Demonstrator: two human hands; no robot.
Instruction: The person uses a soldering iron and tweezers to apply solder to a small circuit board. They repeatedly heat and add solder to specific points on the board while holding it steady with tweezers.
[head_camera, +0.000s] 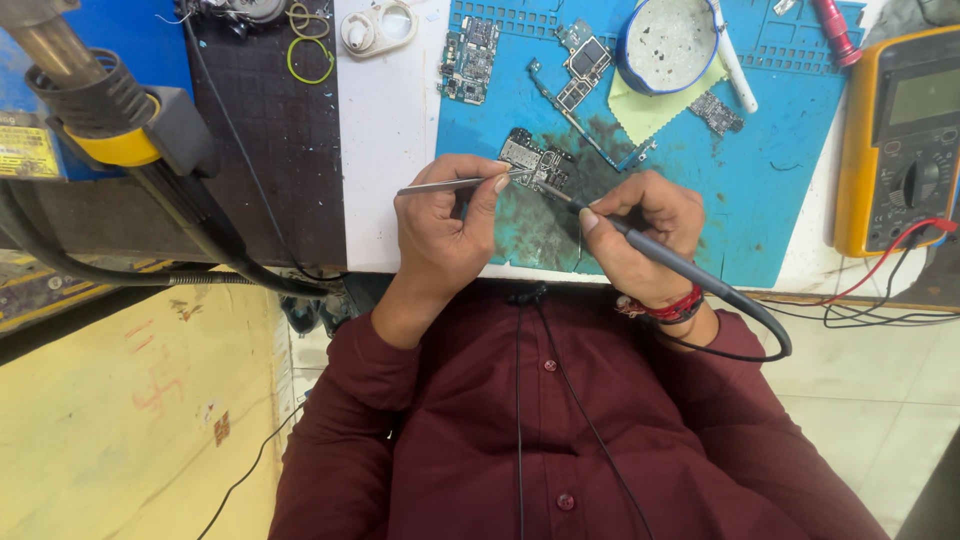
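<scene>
clearly mid-job: the left hand (445, 225) was pinched shut on thin metal tweezers (450, 184), tips resting on the small circuit board (537, 163) that lay on the blue mat (780, 190) near its front left corner. the right hand (640, 235) was curled closed around a grey soldering iron (660, 255), held like a pen, its tip touching the same board from the right side. the iron's cable looped off past the wrist, which wore red thread bands.

judged progress: board was already bare and out of any housing, both tools were on it, so the rework looked underway, not finished. whether any part had been lifted or seated yet was too small to tell. dark smudging on the mat around the board suggested heavy use there.

other boards (470, 58) and a long narrow strip board lay further back on the mat, apart from the hands, untouched. a round blue-rimmed dish (668, 45) sat on a yellow-green cloth (655, 108) behind. a yellow multimeter (905, 140) stood at the right of the worktop (385, 150), its red and black leads trailing off the edge. a hot-air nozzle in its holder (110, 110) sat at far left, not in use.
</scene>
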